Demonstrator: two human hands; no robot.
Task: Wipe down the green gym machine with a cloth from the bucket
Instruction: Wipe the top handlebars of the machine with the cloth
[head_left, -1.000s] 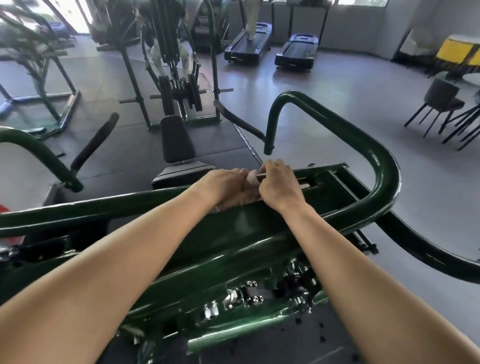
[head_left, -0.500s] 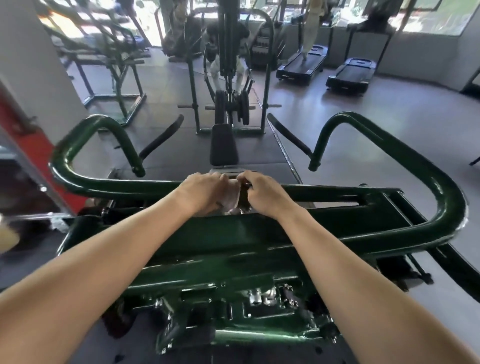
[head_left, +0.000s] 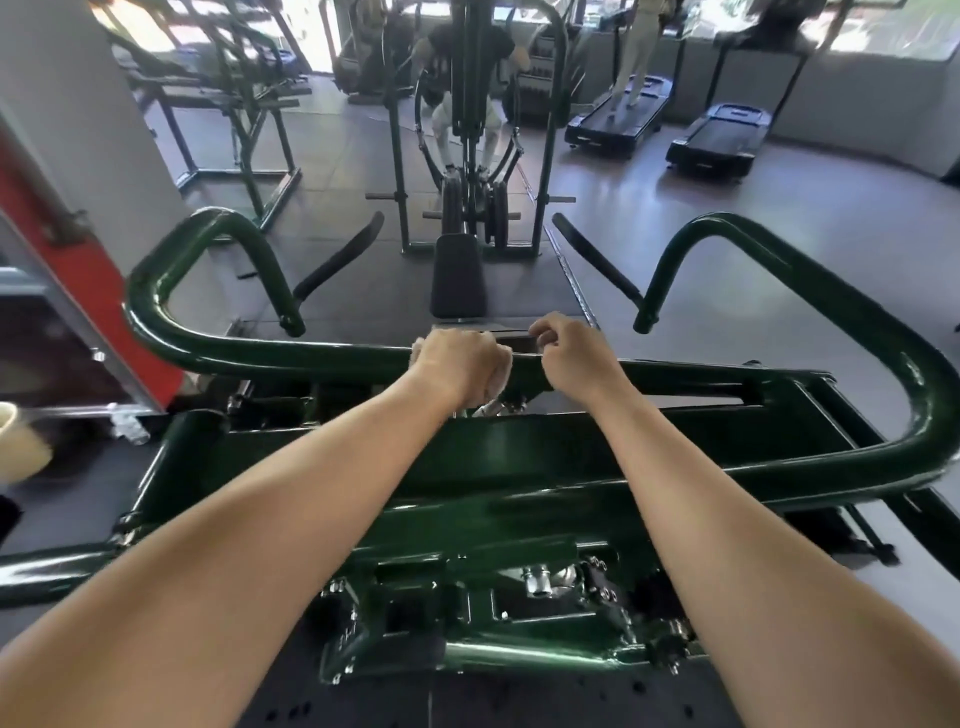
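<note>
The left hand (head_left: 460, 364) has its fingers balled around a pale cloth (head_left: 497, 383), pressed on the green machine's crossbar (head_left: 311, 357). The right hand (head_left: 574, 358) pinches the bar's far edge just beside it. The bar's long axis runs left-right, so wiping likely follows it sideways.

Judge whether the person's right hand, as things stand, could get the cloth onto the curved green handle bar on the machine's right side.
Probably not yet: the cloth sits bunched under the left hand. The right hand holds none, though nothing blocks its way to the curved bar.
</note>
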